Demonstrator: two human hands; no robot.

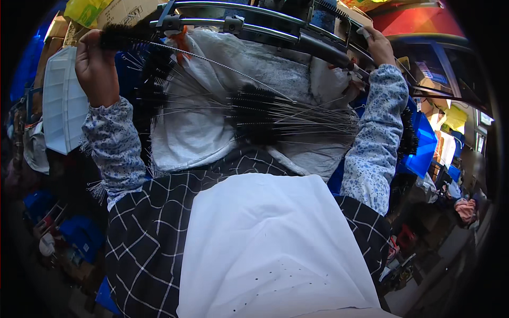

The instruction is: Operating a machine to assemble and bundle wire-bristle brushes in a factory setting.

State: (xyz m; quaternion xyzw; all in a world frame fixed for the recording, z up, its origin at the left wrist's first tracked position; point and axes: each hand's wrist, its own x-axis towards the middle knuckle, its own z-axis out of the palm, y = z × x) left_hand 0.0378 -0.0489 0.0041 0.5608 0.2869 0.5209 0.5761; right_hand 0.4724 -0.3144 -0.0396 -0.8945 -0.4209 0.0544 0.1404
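Observation:
My left hand (pixel 98 69), at the upper left, is closed around the bristle end of a black wire brush (pixel 212 62). The brush's thin twisted-wire stem slants down to the right across the cloth. At the upper right my right hand (pixel 379 46) has its fingers curled together by the end of a metal-railed machine (pixel 249 25). A whitish wrap shows on one of its fingers; whatever those fingers hold is hidden. A bundle of similar black wire brushes (pixel 254 114) lies on the grey-white cloth (pixel 193 132) between my forearms, stems pointing right.
More brushes (pixel 154 98) with black bristles lie at the cloth's left side. Beyond my left arm stands a white plastic tray (pixel 64 100). Cardboard boxes (pixel 124 13) rise behind the machine. A blue container (pixel 421 146) stands past my right arm. Checked fabric and a white apron (pixel 275 228) cover my lap.

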